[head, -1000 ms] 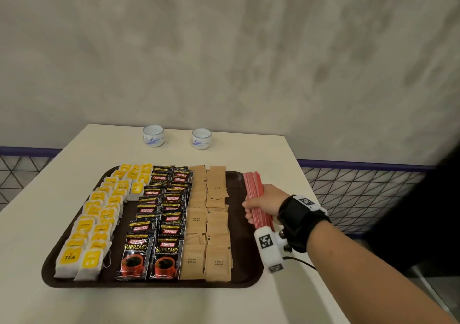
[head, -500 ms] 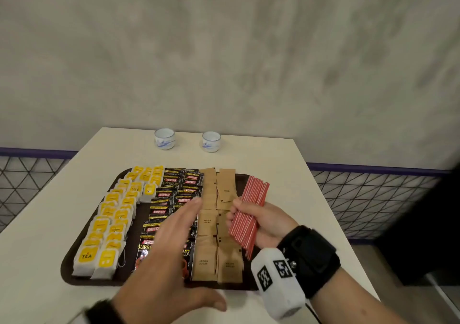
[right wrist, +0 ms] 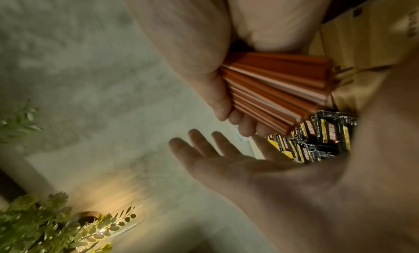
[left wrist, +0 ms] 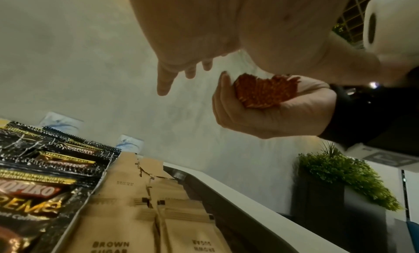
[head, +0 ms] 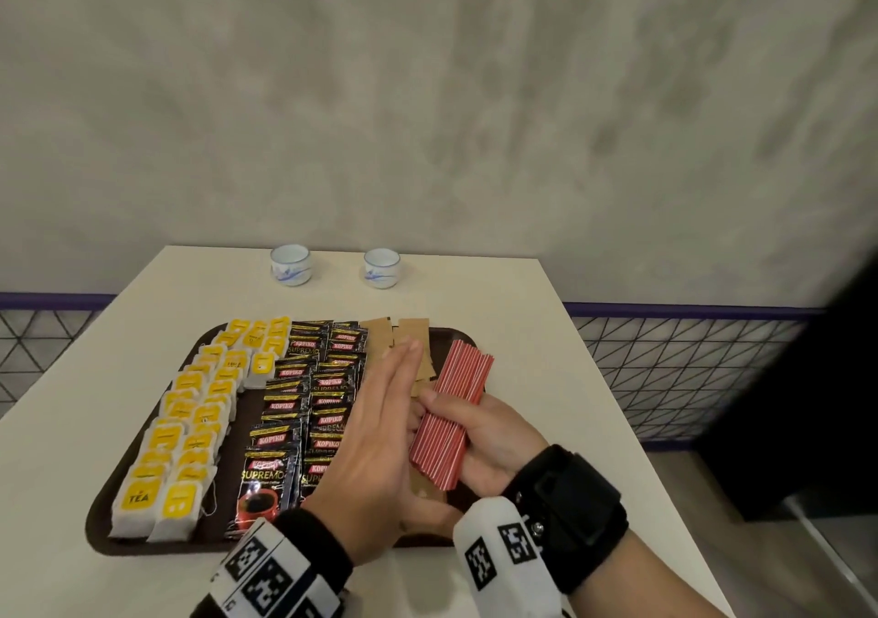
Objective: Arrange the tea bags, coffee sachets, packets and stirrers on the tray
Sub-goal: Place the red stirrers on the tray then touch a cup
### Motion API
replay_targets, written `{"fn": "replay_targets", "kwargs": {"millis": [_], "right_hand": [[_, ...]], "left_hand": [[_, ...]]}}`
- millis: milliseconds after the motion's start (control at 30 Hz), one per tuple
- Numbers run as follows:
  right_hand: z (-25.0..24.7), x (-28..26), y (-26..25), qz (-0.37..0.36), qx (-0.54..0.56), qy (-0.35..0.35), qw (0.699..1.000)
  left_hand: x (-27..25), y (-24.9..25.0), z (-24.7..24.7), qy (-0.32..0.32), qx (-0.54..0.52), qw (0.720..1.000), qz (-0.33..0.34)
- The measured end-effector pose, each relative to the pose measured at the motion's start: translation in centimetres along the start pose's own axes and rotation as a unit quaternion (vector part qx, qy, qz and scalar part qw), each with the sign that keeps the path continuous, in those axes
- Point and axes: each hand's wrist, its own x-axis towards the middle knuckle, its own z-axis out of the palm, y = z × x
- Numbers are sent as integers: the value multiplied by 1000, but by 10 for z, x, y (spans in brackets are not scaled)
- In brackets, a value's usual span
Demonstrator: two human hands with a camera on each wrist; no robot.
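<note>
I see a pale, cream-coloured table [head: 513, 313] set against the wall. Directly on it lies a dark brown tray [head: 102, 517], which sits toward the near edge and left of centre, its long side running across the table. Two small white cups with blue markings stand on the tabletop near the far edge, just beside each other: one cup [head: 290, 264] to the left, the other cup [head: 381, 267] to its right, both beyond the tray.
</note>
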Motion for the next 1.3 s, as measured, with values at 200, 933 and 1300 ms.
{"fn": "replay_targets", "kwargs": {"millis": [200,933,1300], "right_hand": [[0,-4,5,3,-36,2,999],[-37,24,-28,47,-238,161,957],[-40,65,-28,129,-504,271,810]], "left_hand": [[1,-5,-1,4,-44,999,-15],[-14,-14,-19,55,87,995,5],[-28,-32,-28,98,55,993,-42]]}}
